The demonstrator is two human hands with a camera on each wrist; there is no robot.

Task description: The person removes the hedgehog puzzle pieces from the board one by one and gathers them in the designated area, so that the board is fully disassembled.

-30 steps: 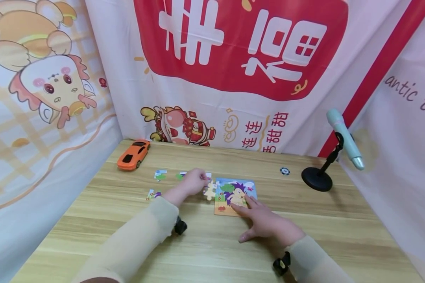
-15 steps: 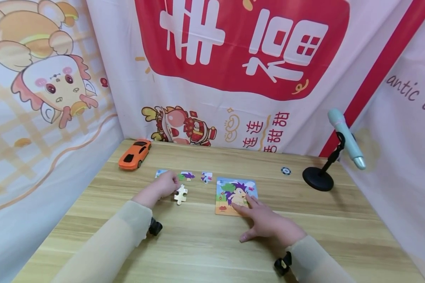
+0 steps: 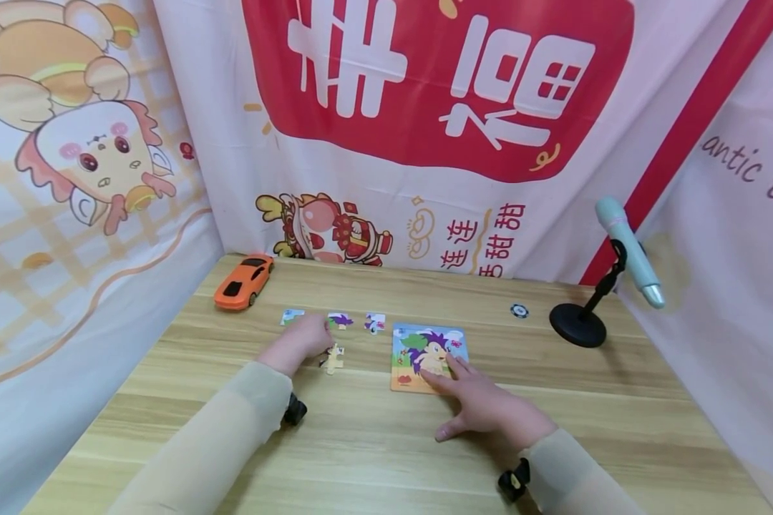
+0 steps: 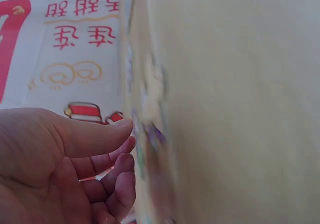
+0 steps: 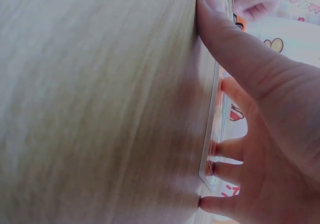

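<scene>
The left hand [image 3: 299,337] hovers with curled fingers over a loose puzzle piece [image 3: 333,359] on the table [image 3: 373,443]; whether it grips is unclear. The right hand [image 3: 483,404] presses flat fingers on the puzzle board [image 3: 419,343]. The backdrop [image 3: 741,168] reads "antic".

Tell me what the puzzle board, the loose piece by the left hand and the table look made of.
Puzzle board: likely thin wood or card, flat with a glossy printed hedgehog picture. Loose piece: pale, unprinted side up, probably plywood or card. Table: wood-grain surface, matte, possibly laminate.
</scene>
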